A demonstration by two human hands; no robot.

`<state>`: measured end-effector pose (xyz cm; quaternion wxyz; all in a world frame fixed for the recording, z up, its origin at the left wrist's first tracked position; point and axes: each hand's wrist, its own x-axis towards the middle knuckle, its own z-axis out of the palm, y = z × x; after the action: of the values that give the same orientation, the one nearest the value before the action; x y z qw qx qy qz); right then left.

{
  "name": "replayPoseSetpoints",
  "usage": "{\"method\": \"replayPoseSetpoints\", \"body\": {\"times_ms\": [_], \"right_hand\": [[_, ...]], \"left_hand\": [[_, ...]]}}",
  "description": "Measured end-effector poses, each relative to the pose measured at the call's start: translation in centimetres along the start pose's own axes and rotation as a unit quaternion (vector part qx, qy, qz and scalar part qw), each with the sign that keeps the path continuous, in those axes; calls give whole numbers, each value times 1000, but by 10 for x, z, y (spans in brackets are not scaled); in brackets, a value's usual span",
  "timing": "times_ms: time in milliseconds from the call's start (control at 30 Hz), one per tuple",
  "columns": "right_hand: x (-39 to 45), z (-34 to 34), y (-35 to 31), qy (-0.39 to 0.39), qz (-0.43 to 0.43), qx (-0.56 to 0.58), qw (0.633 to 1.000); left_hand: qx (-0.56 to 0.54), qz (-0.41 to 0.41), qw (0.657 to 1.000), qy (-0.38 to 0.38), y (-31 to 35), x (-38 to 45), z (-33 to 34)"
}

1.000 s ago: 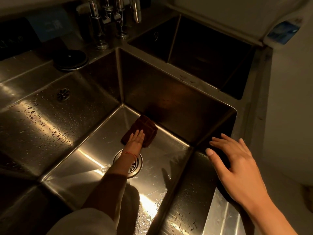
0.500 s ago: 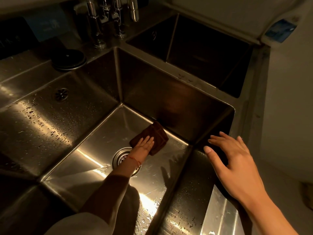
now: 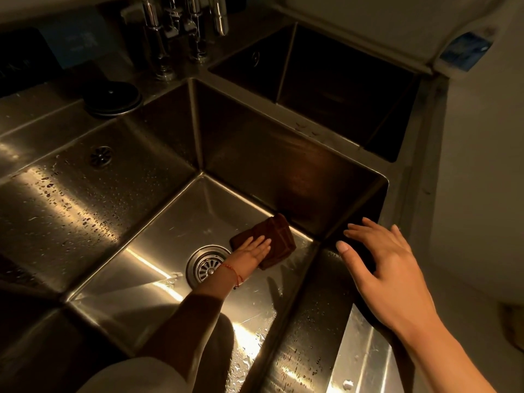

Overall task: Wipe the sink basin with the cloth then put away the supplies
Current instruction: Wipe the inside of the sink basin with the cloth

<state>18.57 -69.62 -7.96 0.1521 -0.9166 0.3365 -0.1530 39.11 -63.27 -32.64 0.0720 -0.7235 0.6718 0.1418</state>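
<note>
Left arm's stretched way down and forward, left hand point(image 3: 253, 249) flat, palm down, fingers point(image 3: 262, 241) straight and together, pressing. There's a thin red string round that wrist, and a pale sleeve bunched up near the elbow. Right hand point(image 3: 388, 268) is out in front, palm down, fingers spread and loosely bent, thumb sticking out left, forearm bare.

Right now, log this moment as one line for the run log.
step: wiping basin floor | left hand: flat on cloth, right of drain | right hand: open, at basin rim | supplies: not put away
</note>
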Motion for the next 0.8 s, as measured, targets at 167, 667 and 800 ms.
{"method": "replayPoseSetpoints", "body": {"times_ms": [167,667,800], "right_hand": [[-1,0,0,-4,1,1,1000],[-2,-1,1,-8,-7,12,1000],[-2,-1,2,-6,-8,14,1000]], "left_hand": [[20,26,999,-25,-2,-3,-6],[-8,-25,999,28,12,-17,10],[-40,-108,993,18,24,-12,2]]}}
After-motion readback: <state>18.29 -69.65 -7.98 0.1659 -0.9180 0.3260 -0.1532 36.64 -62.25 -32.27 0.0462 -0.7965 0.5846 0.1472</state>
